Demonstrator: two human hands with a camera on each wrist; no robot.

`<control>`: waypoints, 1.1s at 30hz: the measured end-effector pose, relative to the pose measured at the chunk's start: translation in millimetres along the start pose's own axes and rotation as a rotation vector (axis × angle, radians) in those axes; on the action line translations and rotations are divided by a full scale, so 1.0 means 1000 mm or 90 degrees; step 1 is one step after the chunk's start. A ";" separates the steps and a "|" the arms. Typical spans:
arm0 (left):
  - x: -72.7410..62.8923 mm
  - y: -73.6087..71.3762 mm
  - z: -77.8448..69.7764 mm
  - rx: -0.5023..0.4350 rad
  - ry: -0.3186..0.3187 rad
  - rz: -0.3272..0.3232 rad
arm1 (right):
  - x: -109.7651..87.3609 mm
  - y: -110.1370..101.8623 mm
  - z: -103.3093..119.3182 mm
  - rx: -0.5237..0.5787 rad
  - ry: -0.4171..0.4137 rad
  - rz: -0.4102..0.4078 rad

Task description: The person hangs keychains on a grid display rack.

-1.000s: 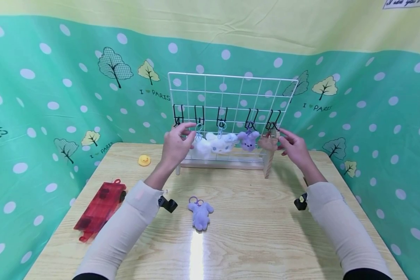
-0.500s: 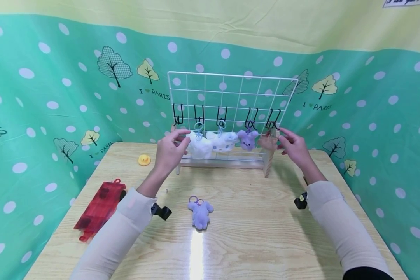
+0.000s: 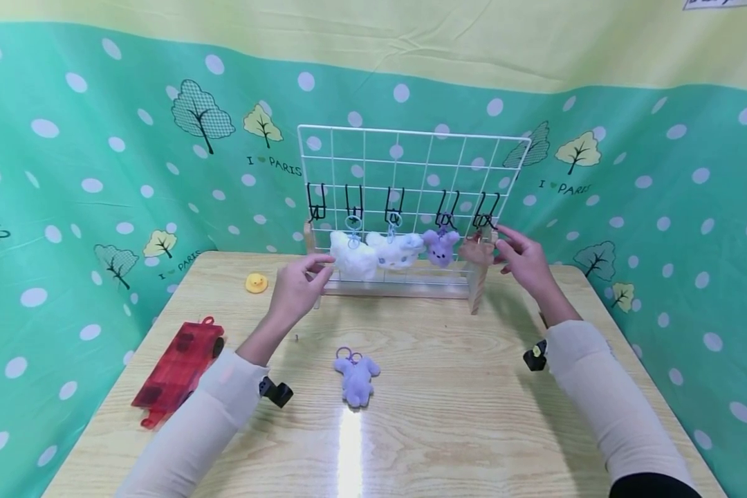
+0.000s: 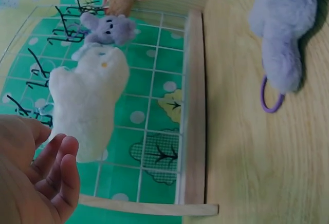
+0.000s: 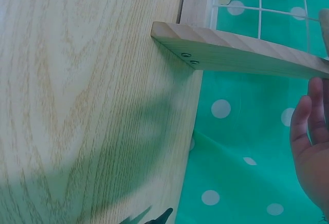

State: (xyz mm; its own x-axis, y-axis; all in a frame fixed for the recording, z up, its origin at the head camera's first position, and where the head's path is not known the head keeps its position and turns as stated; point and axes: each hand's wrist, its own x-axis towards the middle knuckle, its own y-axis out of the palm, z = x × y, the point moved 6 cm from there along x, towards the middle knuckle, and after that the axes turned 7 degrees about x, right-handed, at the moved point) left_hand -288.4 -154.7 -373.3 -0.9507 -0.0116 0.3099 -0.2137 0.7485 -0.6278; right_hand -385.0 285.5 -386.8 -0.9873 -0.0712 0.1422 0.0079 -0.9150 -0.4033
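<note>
My left hand (image 3: 297,285) is just left of a white plush keychain (image 3: 356,259), fingers loosely bent with nothing in them. The keychain hangs by its light blue ring from a black hook (image 3: 354,202) on a white wire grid rack (image 3: 398,166). In the left wrist view, the fingertips (image 4: 71,144) are close to the plush; contact cannot be told. My right hand (image 3: 526,261) touches the rack's right wooden post (image 3: 476,287) near its top, beside a brown plush (image 3: 476,250). Its thumb and index finger are out of the right wrist view, where the lower fingers (image 5: 302,124) look relaxed.
A blue-spotted white plush (image 3: 398,252) and a purple plush head (image 3: 440,249) hang between. On the table lie a lavender plush keychain (image 3: 356,382), a yellow duck (image 3: 256,283) and a red plaid pouch (image 3: 180,366). The leftmost hook (image 3: 316,204) bears no plush.
My left hand has let go of the white plush's ring and drawn back down and left. The plush hangs from its hook. My right hand stays at the post.
</note>
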 end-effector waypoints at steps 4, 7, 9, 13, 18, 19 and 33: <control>-0.004 0.003 0.009 0.003 -0.014 0.027 | -0.001 0.000 0.001 0.002 0.000 0.002; -0.007 0.007 0.017 0.010 -0.020 0.061 | 0.000 0.000 0.001 0.004 0.001 0.003; -0.009 0.010 0.021 0.018 -0.017 0.084 | 0.000 0.000 0.001 0.003 0.002 0.002; -0.013 0.016 0.030 0.029 0.000 0.137 | 0.001 0.000 0.000 0.002 0.002 0.003; -0.018 0.027 0.041 0.034 0.033 0.217 | 0.002 -0.001 -0.003 0.000 0.002 0.004; -0.019 0.030 0.044 0.040 0.040 0.230 | 0.002 -0.001 -0.003 0.001 0.002 0.003; -0.047 0.065 0.068 0.102 0.185 0.421 | 0.001 0.000 -0.003 0.001 0.005 0.002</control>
State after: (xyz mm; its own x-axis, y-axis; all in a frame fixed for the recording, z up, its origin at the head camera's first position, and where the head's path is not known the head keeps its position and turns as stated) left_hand -273.1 -150.3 -477.5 -0.7995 0.6007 -0.0071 0.3321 0.4320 -0.8385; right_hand -386.4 286.8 -389.5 -0.9885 -0.0702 0.1338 0.0105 -0.9154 -0.4024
